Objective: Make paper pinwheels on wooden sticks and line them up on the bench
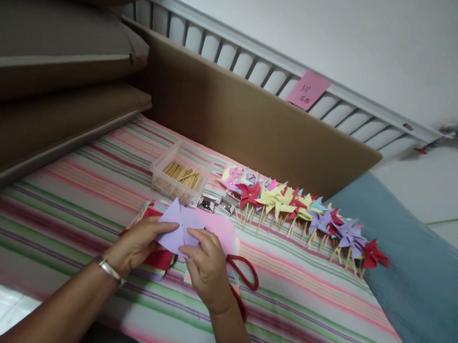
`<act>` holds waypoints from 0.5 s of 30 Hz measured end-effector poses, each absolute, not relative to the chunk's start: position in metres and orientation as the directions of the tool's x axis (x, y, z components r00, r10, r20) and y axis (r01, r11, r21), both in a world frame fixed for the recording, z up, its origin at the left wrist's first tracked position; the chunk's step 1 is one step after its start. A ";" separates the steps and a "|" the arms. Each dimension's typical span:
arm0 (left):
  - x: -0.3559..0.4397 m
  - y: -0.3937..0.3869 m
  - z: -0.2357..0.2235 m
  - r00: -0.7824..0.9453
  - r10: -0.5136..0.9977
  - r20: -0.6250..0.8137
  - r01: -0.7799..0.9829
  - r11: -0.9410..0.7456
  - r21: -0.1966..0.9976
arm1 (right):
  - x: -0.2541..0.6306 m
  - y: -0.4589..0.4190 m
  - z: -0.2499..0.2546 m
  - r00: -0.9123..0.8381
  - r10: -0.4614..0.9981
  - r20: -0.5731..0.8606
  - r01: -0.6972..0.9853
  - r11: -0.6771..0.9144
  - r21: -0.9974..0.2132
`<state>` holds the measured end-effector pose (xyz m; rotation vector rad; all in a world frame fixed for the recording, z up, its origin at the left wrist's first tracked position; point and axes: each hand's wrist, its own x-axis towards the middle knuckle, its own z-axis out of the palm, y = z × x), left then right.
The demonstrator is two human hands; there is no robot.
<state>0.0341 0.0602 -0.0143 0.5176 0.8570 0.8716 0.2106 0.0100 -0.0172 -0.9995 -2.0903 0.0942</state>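
Note:
A lilac paper square (177, 221), slit inward from its corners and with a small dark dot at its middle, is between my two hands. My left hand (142, 242) pinches its left side, thumb on top. My right hand (207, 263) has its thumb and forefinger closed on the paper's lower right part. Beneath lie a stack of coloured paper (160, 260) with red on top and, to the right, pink paper sheets (220, 225). Red-handled scissors (250, 274) rest by my right hand, their blades hidden.
A clear plastic box (180, 171) of thin wooden sticks stands behind my hands, beside two small boxes (227, 204) of metal bits. Finished paper pinwheels (281, 203) lie in a long row to the right. Brown cushions (63, 94) are stacked at left; a brown board (232, 115) stands behind.

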 end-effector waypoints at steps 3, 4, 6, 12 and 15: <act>0.033 0.060 -0.013 0.316 0.853 -0.415 -0.412 0.517 0.750 | 0.208 0.009 -0.017 -0.349 0.743 0.571 0.637 0.635 -0.437; 0.033 0.060 -0.011 0.297 0.858 -0.419 -0.403 0.511 0.760 | 0.207 0.008 -0.017 -0.330 0.768 0.549 0.640 0.610 -0.468; 0.033 0.060 -0.010 0.259 0.866 -0.428 -0.384 0.499 0.777 | 0.205 0.007 -0.016 -0.273 0.820 0.503 0.634 0.547 -0.547; 0.038 0.058 -0.011 0.223 0.885 -0.408 -0.291 0.460 0.839 | 0.199 0.009 -0.016 -0.074 0.943 0.323 0.458 0.320 -0.829; 0.043 0.054 -0.010 0.242 0.883 -0.402 -0.248 0.457 0.854 | 0.199 0.011 -0.017 0.038 0.982 0.186 0.366 0.159 -0.917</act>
